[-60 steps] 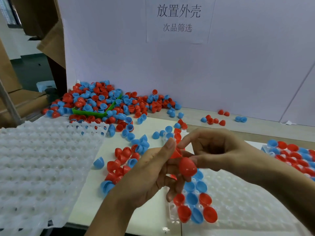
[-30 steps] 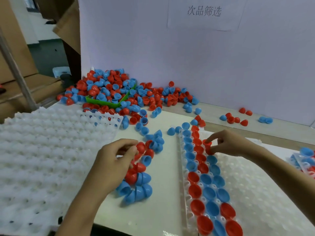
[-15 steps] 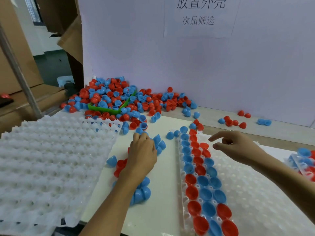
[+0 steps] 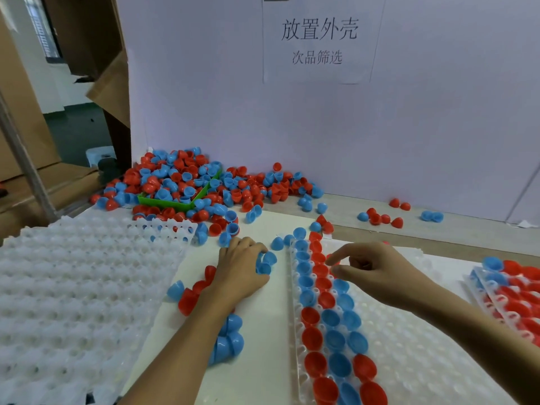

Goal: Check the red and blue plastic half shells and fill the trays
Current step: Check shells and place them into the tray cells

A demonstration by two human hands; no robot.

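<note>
A clear dimpled tray [image 4: 415, 355] lies in front of me, its left columns filled with red and blue half shells [image 4: 330, 320]. My left hand [image 4: 238, 273] lies on the white board left of the tray, fingers curled over a small cluster of blue half shells [image 4: 266, 263]. More loose red shells [image 4: 190, 296] and blue shells [image 4: 229, 343] lie beside and under that wrist. My right hand [image 4: 377, 271] hovers over the tray's far rows, index finger and thumb spread apart, with nothing in it.
A big heap of red and blue shells [image 4: 187, 179] spills over a green bin [image 4: 172, 202] at the back left. A white tray [image 4: 76, 293] with bare dimples lies at the left. A filled tray [image 4: 514, 299] sits at the right edge. A white backboard carries a paper sign [image 4: 318, 39].
My left hand left the red shells and reached forward onto the blue cluster, where its fingers curl down. My right hand let go of a red shell in the tray and lifted slightly.
</note>
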